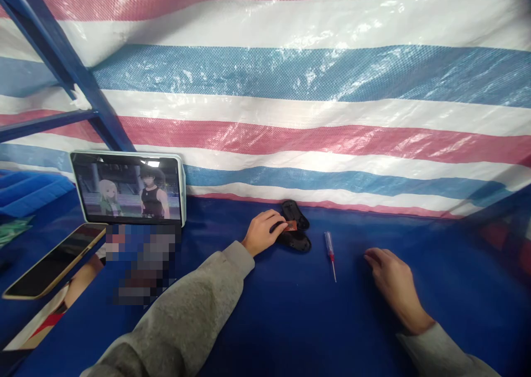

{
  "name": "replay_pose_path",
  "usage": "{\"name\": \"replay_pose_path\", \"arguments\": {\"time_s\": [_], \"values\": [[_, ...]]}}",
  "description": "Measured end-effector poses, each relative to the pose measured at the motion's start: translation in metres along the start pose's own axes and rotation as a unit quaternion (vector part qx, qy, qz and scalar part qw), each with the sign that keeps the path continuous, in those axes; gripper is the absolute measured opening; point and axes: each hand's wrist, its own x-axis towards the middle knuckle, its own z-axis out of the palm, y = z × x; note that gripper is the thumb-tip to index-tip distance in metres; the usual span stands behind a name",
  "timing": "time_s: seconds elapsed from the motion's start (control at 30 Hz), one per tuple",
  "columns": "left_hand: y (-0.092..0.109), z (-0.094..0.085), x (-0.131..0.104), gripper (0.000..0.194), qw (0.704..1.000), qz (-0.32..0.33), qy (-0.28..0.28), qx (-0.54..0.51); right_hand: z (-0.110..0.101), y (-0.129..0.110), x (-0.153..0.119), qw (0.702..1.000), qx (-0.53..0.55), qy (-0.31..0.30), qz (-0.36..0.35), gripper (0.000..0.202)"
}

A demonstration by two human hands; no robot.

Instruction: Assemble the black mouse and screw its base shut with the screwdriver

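The bench [265,321] has a smooth, deep blue top. Behind it hangs a striped sheet [290,73] in red, white and blue, wrinkled and shiny with reflected light, its foot meeting the rear edge. On the left, blue frame bars [105,122] slant across the sheet, with a white tie [81,98] where two meet.

At the left of the bench a tablet [128,186] stands tilted, showing a cartoon scene. In front of it lie a phone [53,263] and a printed picture [83,282], partly pixelated. Blue trays [37,192] and something green [14,229] fill the far left.

Near the rear edge, the left hand [263,233] pinches the left side of a small red board [292,225], which is between two black shells [297,213] [298,241]. A screwdriver [330,248] lies to their right, tip toward the person. Farther right, the right hand [390,280] is loosely curled over the bench; whether its fingertips meet cannot be told. Both wrists emerge from grey sleeves [194,299].
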Motion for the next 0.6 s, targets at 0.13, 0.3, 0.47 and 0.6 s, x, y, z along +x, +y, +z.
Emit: {"name": "replay_pose_path", "arguments": {"time_s": [0.13, 0.3, 0.47, 0.6], "values": [[0.001, -0.001, 0.000, 0.021, 1.000, -0.001, -0.008, -0.005, -0.002, -0.001, -0.001, 1.000, 0.015, -0.008, 0.021, 0.029], [0.001, -0.001, 0.000, 0.021, 1.000, -0.003, -0.009, -0.006, -0.005, -0.005, -0.009, 0.997, 0.057, 0.029, 0.049, 0.033], [0.001, -0.001, 0.000, 0.021, 1.000, -0.001, -0.010, -0.012, -0.011, -0.001, -0.021, 0.996, 0.023, 0.031, 0.075, 0.040], [0.001, 0.000, 0.000, 0.021, 1.000, 0.000, -0.014, -0.013, -0.013, -0.001, -0.028, 0.995, 0.040, 0.036, 0.080, 0.042]]}}
